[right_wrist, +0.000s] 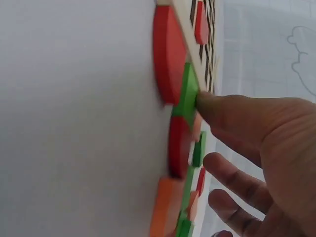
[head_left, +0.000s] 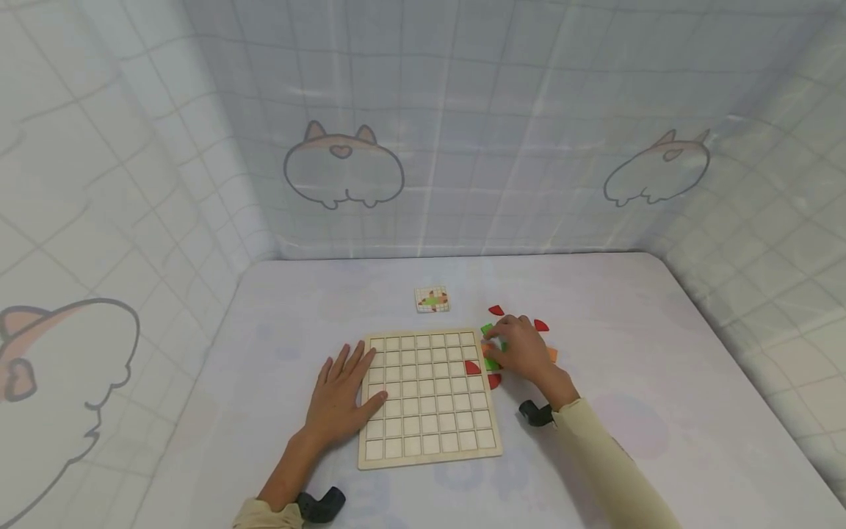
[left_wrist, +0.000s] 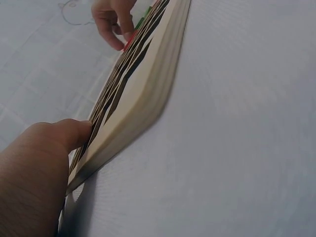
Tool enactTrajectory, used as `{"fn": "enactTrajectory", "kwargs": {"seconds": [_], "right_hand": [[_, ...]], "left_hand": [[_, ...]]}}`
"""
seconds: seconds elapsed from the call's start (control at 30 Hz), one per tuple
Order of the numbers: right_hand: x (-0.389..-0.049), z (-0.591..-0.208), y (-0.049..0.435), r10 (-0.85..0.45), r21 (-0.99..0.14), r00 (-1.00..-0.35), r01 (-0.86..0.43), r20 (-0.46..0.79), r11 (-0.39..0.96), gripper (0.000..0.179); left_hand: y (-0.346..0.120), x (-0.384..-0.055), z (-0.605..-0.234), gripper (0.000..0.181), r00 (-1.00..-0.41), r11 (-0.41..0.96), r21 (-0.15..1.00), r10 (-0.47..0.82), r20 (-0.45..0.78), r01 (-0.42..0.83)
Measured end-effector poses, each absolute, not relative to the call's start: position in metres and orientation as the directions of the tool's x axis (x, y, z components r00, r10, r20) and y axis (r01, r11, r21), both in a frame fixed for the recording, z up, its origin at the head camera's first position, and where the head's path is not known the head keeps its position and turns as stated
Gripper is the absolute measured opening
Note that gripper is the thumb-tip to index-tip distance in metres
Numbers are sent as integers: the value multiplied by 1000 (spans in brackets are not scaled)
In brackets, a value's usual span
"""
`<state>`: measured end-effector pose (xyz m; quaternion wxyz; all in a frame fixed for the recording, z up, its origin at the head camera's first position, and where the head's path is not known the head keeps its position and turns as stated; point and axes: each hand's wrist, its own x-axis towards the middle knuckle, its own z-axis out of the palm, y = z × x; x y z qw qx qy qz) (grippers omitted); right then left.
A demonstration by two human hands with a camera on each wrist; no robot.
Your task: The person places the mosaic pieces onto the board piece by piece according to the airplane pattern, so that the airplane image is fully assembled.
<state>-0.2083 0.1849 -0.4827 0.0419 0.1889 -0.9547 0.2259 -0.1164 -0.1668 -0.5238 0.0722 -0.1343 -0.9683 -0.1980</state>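
A pale wooden grid board [head_left: 428, 405] lies on the table. My left hand [head_left: 340, 400] rests on its left edge, fingers spread and thumb over the outer cells. One red quarter-round piece [head_left: 472, 367] sits in a cell near the board's right side. Beside that edge, my right hand [head_left: 522, 349] reaches over a loose group of pieces. In the right wrist view its thumb tip is right at a green piece [right_wrist: 186, 94] by the board's rim, while the other fingers are bent loosely apart from it. A red rounded piece [right_wrist: 168, 54] lies alongside the rim. The hand partly hides the group.
Behind the board lies a small pattern card [head_left: 432, 300] showing a coloured figure on a grid. Red pieces [head_left: 541, 325] and an orange piece [head_left: 553, 354] lie around the right hand. Grid-patterned curtain walls [head_left: 476, 147] enclose the table at the back and sides.
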Motion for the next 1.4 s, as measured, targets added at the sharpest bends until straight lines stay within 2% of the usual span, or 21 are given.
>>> {"fn": "enactTrajectory", "kwargs": {"seconds": [0.17, 0.37, 0.43, 0.7, 0.97, 1.27, 1.4], "right_hand": [[-206, -483, 189, -332, -419, -921, -389, 205, 820, 16], [-211, -489, 194, -415, -262, -857, -495, 307, 829, 9], [-212, -491, 195, -440, -245, -841, -519, 314, 819, 8], [-216, -488, 192, -458, -302, -860, -509, 226, 806, 8], [-219, -478, 193, -417, -410, -907, -403, 58, 818, 6], [-216, -473, 194, -375, -428, -925, -363, 61, 828, 9], [-209, -474, 195, -434, -377, -894, -444, 116, 813, 9]], "left_hand": [[-169, -117, -524, 81, -950, 888, 353, 235, 206, 296], [-169, -116, -524, 81, -947, 881, 362, 238, 217, 305], [-168, -116, -524, 81, -945, 879, 361, 243, 218, 310], [-167, -115, -524, 80, -943, 884, 348, 243, 229, 312], [-168, -117, -525, 80, -934, 874, 354, 253, 253, 333], [-170, -119, -528, 80, -935, 874, 357, 251, 252, 331], [-169, -117, -527, 80, -940, 878, 358, 245, 237, 319]]}}
